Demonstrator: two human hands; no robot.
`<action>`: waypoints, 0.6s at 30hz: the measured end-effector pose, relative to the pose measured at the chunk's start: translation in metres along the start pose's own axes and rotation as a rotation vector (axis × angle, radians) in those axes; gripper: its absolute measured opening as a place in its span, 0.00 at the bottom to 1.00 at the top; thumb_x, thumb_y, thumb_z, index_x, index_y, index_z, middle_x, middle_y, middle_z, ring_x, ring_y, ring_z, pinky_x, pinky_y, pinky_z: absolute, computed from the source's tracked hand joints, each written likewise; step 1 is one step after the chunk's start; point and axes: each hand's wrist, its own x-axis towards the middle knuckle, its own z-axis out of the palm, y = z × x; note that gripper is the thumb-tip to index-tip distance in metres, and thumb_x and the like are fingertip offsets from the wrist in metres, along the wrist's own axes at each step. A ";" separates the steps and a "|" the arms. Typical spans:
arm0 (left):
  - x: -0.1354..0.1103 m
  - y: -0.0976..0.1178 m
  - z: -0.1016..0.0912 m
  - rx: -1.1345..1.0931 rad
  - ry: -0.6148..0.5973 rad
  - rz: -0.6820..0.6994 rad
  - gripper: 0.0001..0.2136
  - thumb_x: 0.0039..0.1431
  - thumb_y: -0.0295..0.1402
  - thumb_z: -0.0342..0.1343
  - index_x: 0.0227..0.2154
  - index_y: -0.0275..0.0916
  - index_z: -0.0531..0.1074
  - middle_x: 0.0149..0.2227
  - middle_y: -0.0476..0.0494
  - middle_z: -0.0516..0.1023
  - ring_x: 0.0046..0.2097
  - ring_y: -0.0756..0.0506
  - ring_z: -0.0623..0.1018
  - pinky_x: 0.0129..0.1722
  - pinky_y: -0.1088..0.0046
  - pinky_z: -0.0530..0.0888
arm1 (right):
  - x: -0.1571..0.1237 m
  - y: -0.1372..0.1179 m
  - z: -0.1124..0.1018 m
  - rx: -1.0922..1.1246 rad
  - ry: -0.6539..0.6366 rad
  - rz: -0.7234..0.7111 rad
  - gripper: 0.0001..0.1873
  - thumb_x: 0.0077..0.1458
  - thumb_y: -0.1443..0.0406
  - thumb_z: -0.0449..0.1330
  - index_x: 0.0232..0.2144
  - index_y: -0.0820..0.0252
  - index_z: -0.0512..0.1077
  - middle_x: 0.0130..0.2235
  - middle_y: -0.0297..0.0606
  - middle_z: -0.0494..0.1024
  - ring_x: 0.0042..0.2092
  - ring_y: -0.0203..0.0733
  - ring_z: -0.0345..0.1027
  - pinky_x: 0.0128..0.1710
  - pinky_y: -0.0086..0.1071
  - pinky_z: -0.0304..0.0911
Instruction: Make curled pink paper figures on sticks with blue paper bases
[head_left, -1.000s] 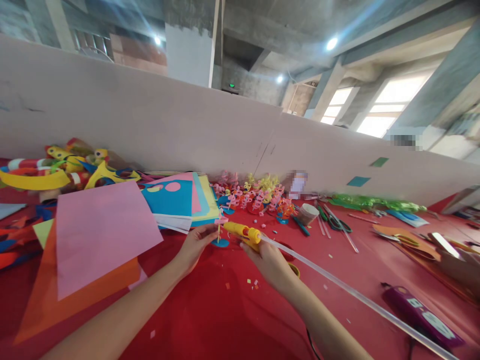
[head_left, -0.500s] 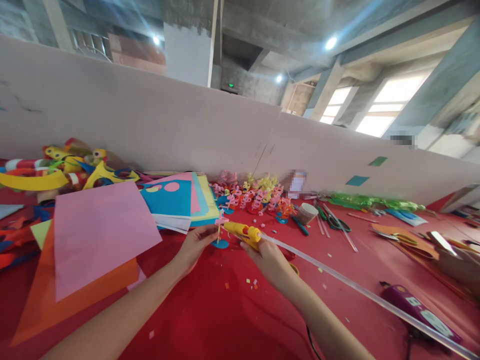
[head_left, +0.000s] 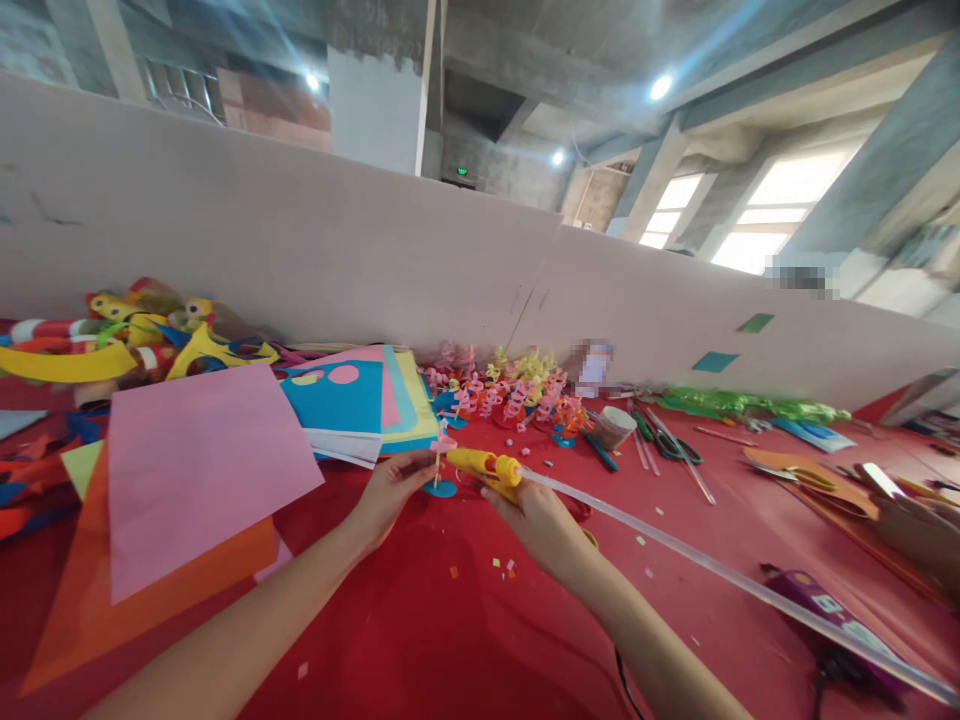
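In the head view, my right hand (head_left: 544, 515) is wrapped round a yellow hot glue gun (head_left: 480, 463). A long clear glue stick (head_left: 675, 552) runs out of its back toward the lower right. The gun's nose points left, at the pink top of a small paper craft (head_left: 438, 488) with a thin yellow stem and a round blue base. My left hand (head_left: 397, 490) is closed, its fingertips pinching the craft at its stem. Whether the nozzle touches the pink paper, I cannot tell.
Behind are several curly pink and yellow paper crafts (head_left: 517, 395) and a paper cup (head_left: 613, 427). Coloured sheets (head_left: 214, 470) lie left; green-handled scissors (head_left: 675, 440) and a purple pouch (head_left: 832, 625) lie right. A co-worker's hand (head_left: 919, 540) shows at the right edge.
The glue stick's far end has dipped slightly over the purple pouch. My left hand and the craft have hardly moved, and the glue gun stays at the pink top.
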 end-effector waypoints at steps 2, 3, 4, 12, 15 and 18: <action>0.000 0.000 0.000 -0.004 -0.004 -0.003 0.14 0.36 0.36 0.68 0.29 0.37 0.78 0.31 0.43 0.81 0.36 0.43 0.77 0.40 0.67 0.71 | -0.001 0.002 0.000 -0.003 -0.008 0.012 0.11 0.54 0.61 0.53 0.33 0.60 0.72 0.33 0.42 0.76 0.36 0.47 0.70 0.36 0.34 0.63; 0.000 0.000 0.000 -0.007 -0.004 -0.004 0.13 0.36 0.35 0.68 0.29 0.38 0.78 0.32 0.43 0.81 0.36 0.43 0.77 0.41 0.67 0.71 | -0.001 0.003 -0.001 -0.001 -0.017 0.022 0.11 0.54 0.60 0.53 0.31 0.61 0.72 0.31 0.42 0.76 0.35 0.47 0.70 0.35 0.34 0.62; 0.000 0.000 0.000 -0.010 -0.003 -0.004 0.13 0.36 0.35 0.68 0.29 0.38 0.79 0.32 0.44 0.81 0.36 0.44 0.77 0.41 0.68 0.70 | -0.001 0.004 -0.001 0.009 -0.027 0.035 0.12 0.54 0.60 0.53 0.30 0.61 0.72 0.30 0.41 0.75 0.33 0.46 0.69 0.33 0.33 0.62; 0.001 -0.002 -0.001 -0.049 -0.002 0.002 0.11 0.38 0.34 0.67 0.28 0.38 0.78 0.27 0.47 0.80 0.32 0.47 0.76 0.38 0.70 0.70 | -0.019 0.026 -0.047 0.278 -0.064 0.341 0.20 0.47 0.49 0.56 0.20 0.59 0.65 0.18 0.31 0.65 0.21 0.34 0.56 0.21 0.27 0.53; 0.001 -0.001 -0.001 -0.075 -0.002 -0.007 0.11 0.37 0.34 0.67 0.28 0.38 0.78 0.27 0.48 0.79 0.30 0.48 0.75 0.37 0.71 0.70 | -0.030 0.050 -0.077 0.295 -0.015 0.506 0.22 0.45 0.47 0.56 0.19 0.59 0.63 0.17 0.30 0.64 0.21 0.33 0.54 0.20 0.27 0.52; 0.000 0.001 0.000 -0.092 0.002 -0.008 0.11 0.37 0.33 0.67 0.27 0.38 0.78 0.26 0.49 0.78 0.29 0.49 0.75 0.36 0.72 0.70 | -0.038 0.085 -0.100 0.287 0.047 0.627 0.19 0.45 0.49 0.56 0.23 0.60 0.65 0.22 0.34 0.70 0.24 0.36 0.61 0.23 0.29 0.57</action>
